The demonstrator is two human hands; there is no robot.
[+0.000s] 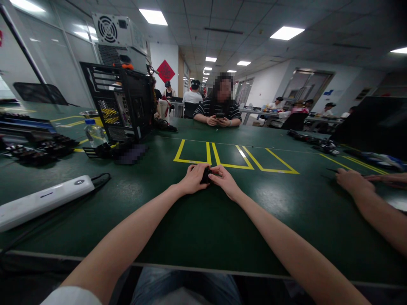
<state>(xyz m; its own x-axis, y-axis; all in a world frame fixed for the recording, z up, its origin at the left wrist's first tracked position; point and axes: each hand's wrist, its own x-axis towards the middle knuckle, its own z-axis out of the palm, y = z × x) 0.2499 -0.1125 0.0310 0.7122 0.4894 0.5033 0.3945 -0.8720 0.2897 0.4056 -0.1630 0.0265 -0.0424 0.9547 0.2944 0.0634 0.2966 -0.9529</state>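
A small black object (206,175) sits between my two hands, just in front of the yellow tape marks; its kind is too small and covered to make out. My left hand (194,178) is closed round it from the left, resting near the green tabletop (203,228). From the right, my right hand (223,180) pinches the same object with thumb and fingers. Much of the object is hidden behind the fingers.
Yellow tape outlines (233,167) lie beyond my hands. At left stand a black computer case (127,99) with a power supply (119,31) on top, and a white power strip (47,199). A co-worker's hand (352,182) is at right. Another person (219,108) sits opposite.
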